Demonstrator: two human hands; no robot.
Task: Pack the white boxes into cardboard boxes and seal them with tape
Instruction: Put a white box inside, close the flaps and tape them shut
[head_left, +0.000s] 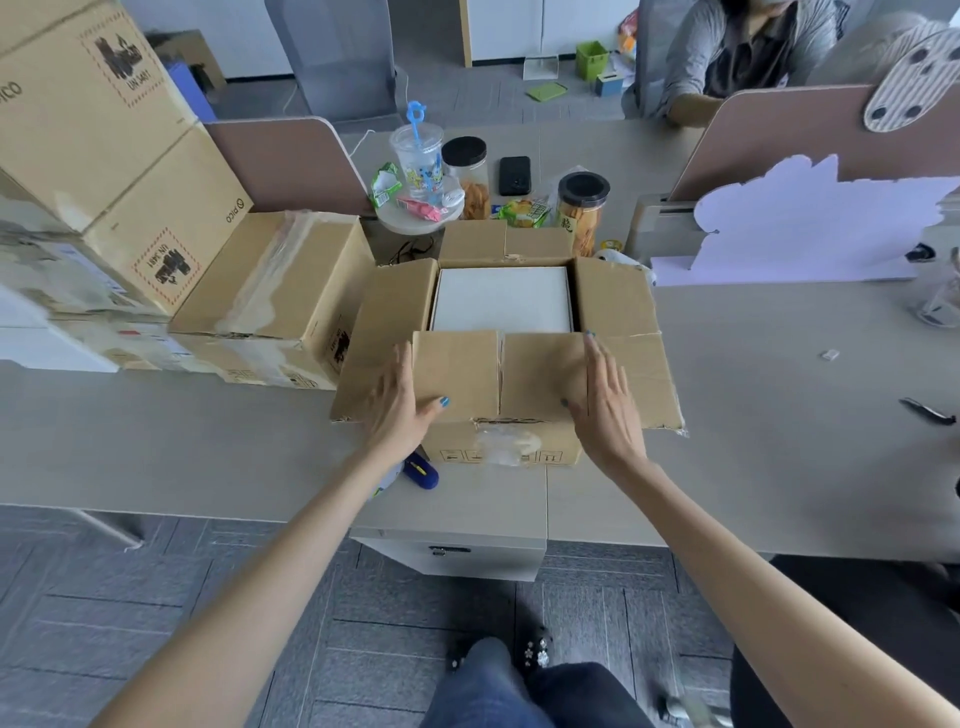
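Observation:
An open cardboard box stands on the desk in front of me, its side flaps spread outward. A white box lies flat inside it. My left hand rests on the left end of the near flap, fingers straight, thumb on top of the flap. My right hand rests on the right end of the same flap, fingers straight and pointing away. The near flap is folded partly over the white box. The far flap stands up.
Taped cardboard boxes and a taller stack stand at the left. A blue tool lies by the box's near left corner. Cups, jars, snacks and a phone sit behind. A person sits at the far right.

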